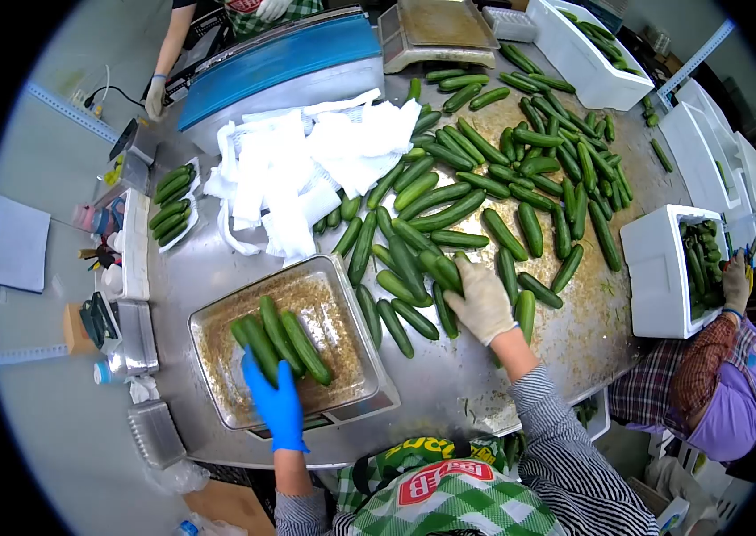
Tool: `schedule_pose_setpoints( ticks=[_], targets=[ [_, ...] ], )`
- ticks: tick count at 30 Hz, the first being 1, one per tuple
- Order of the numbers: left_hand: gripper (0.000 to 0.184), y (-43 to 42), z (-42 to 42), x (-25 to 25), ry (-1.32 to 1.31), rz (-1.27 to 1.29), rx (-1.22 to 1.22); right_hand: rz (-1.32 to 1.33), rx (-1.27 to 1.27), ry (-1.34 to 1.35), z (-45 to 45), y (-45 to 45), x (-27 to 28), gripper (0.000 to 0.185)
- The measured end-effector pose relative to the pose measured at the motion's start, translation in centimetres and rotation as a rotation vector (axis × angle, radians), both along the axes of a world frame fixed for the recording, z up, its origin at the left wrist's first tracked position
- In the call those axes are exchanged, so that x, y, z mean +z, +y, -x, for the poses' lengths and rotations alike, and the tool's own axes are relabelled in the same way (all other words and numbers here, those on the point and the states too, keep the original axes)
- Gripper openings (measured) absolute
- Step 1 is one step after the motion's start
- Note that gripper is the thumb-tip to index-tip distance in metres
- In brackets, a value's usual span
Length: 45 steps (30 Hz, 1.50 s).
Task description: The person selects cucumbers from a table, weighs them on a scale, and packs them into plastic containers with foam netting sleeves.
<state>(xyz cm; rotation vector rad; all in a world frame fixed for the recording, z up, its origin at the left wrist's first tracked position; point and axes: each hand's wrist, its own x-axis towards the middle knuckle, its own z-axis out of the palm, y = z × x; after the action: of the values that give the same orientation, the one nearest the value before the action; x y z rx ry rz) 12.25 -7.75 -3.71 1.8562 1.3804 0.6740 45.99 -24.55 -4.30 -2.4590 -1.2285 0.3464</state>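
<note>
Reaching over the tray, the blue-gloved left hand is at the near ends of the cucumbers lying there, though I cannot tell whether its fingers grip; they look stiff and fairly light singly, and their smooth, rounded skins would probably roll or slip, so a gentle hold around the middle should suit, sparing them bruises. Beyond, the pale-gloved right hand seems to have its fingers closed around a single cucumber at the edge of the loose pile, with white netting farther off
</note>
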Motion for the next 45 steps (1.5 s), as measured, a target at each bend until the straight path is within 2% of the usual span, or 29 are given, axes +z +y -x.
schedule_pose_setpoints(
  ticks=[1,2,4,5,6,8,12,14,15,18,21,22,24,26,27,30,31,35,36,38,40,42,43,45],
  targets=[
    [0.068,-1.0,-1.3,0.8,0.053,-0.034,0.015,-0.129,-0.054,-0.044,0.8,0.2,-1.3,0.055],
    [0.068,-1.7,-1.8,0.9,0.089,-0.075,0.014,-0.104,-0.097,0.006,0.6,-0.1,-2.1,0.056],
    [0.064,-1.4,-1.3,1.1,-0.077,-0.010,0.000,-0.051,-0.174,0.115,1.0,0.1,-1.0,0.059],
    [0.056,-0.8,-0.6,1.1,-0.173,0.036,0.001,-0.113,-0.227,0.179,1.3,0.0,-0.3,0.058],
    [0.049,-0.5,-0.2,1.7,-0.266,0.117,0.089,-0.152,-0.263,0.275,1.3,-0.3,-0.2,0.058],
    [0.045,0.8,1.9,2.7,-0.263,0.132,0.154,-0.243,-0.315,0.515,1.2,-0.9,-0.3,0.064],
    [0.036,3.5,8.0,2.4,-0.259,0.032,0.266,-0.593,-0.367,1.121,4.5,-1.6,1.4,0.065],
    [0.037,4.9,12.4,2.2,-0.198,-0.042,0.325,-0.706,-0.326,1.406,6.5,-1.7,3.8,0.062],
    [0.037,5.4,14.9,1.9,-0.167,-0.077,0.357,-0.758,-0.282,1.461,7.4,-1.7,4.2,0.059],
    [0.041,7.3,23.3,1.0,0.210,-0.283,0.419,-0.852,-0.243,1.516,9.9,-1.8,4.9,0.064],
    [0.047,9.9,32.0,-2.8,0.579,-0.340,0.495,-0.826,-0.329,1.440,10.5,-1.7,4.5,0.063],
    [0.049,10.5,34.3,-3.0,0.700,-0.427,0.512,-0.817,-0.371,1.410,10.4,-1.6,4.3,0.063],
    [0.053,11.4,38.1,-3.0,0.947,-0.599,0.532,-0.853,-0.502,1.409,9.0,-1.1,4.1,0.047],
    [0.049,12.6,40.5,-1.7,0.966,-0.599,0.580,-0.923,-0.600,1.383,6.2,-0.9,2.0,0.052],
    [0.048,13.2,41.9,-1.5,0.978,-0.599,0.606,-0.968,-0.482,1.411,5.1,-1.0,0.9,0.050],
    [0.038,16.0,46.6,-3.8,0.935,-0.262,0.455,-1.027,-0.343,1.304,7.2,0.0,2.8,0.050],
    [0.036,16.2,46.7,-4.0,0.934,-0.294,0.447,-1.012,-0.310,1.202,7.4,0.2,2.5,0.053],
    [0.030,16.7,47.2,-3.4,0.855,-0.335,0.373,-0.900,-0.506,0.783,5.4,1.4,-0.6,0.052],
    [0.029,17.0,47.4,-3.1,0.816,-0.321,0.344,-0.972,-0.611,0.765,3.9,1.6,-2.6,0.042],
    [0.023,17.6,47.7,-2.5,0.724,-0.323,0.313,-0.868,-0.813,0.805,4.0,1.6,-1.7,0.032],
    [0.019,18.2,47.7,-2.0,0.699,-0.338,0.281,-0.850,-0.701,0.699,7.4,2.6,1.3,0.026],
    [0.017,18.3,47.2,-1.6,0.745,-0.366,0.246,-0.685,-0.560,0.630,11.9,3.8,4.8,0.037],
    [0.017,18.5,47.0,-1.6,0.785,-0.358,0.243,-0.556,-0.414,0.128,13.4,4.5,4.5,0.048],
    [0.018,19.0,46.6,-1.6,0.869,-0.346,0.233,-0.472,-0.281,0.046,16.0,6.3,5.5,0.055]
  ],
)
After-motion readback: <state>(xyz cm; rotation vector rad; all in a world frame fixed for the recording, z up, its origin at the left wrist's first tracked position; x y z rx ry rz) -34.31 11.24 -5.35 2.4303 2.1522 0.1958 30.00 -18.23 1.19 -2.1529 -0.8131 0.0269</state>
